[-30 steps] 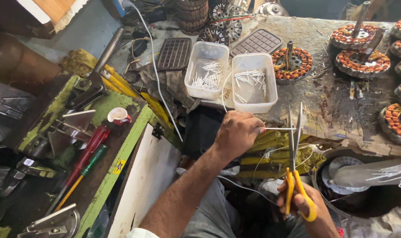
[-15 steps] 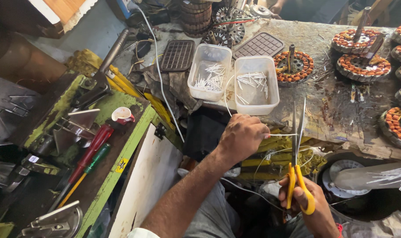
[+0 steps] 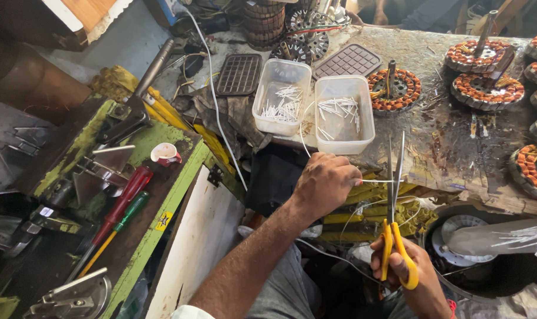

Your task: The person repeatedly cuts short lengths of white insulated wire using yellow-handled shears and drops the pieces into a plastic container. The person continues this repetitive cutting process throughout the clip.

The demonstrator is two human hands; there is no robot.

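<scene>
The left hand (image 3: 324, 183) is curling into a loose fist, its fingertips pinching a thin white tube (image 3: 376, 181) that is sticking out sideways toward the right. The right hand (image 3: 411, 279) is gripping the yellow handles of a pair of scissors (image 3: 394, 204), fingers threaded through the loops, and the long blades are pointing straight up with a narrow gap showing between them. The tube's free end is reaching the blades and lying across them, roughly midway up their length. Both hands are hovering just in front of the worn, littered surface (image 3: 446, 136), above the person's lap. Directly beyond the left hand, two clear plastic tubs are sitting side by side on that surface: the left tub (image 3: 280, 97) and the right tub (image 3: 344, 113) are each holding a scatter of short white tube pieces. Copper-wound motor stators (image 3: 392, 90) are lying further right. Off to the left, a red-handled screwdriver (image 3: 122, 204) and a green-handled one (image 3: 129, 212) are resting on a chipped green bench (image 3: 174, 195).
</scene>
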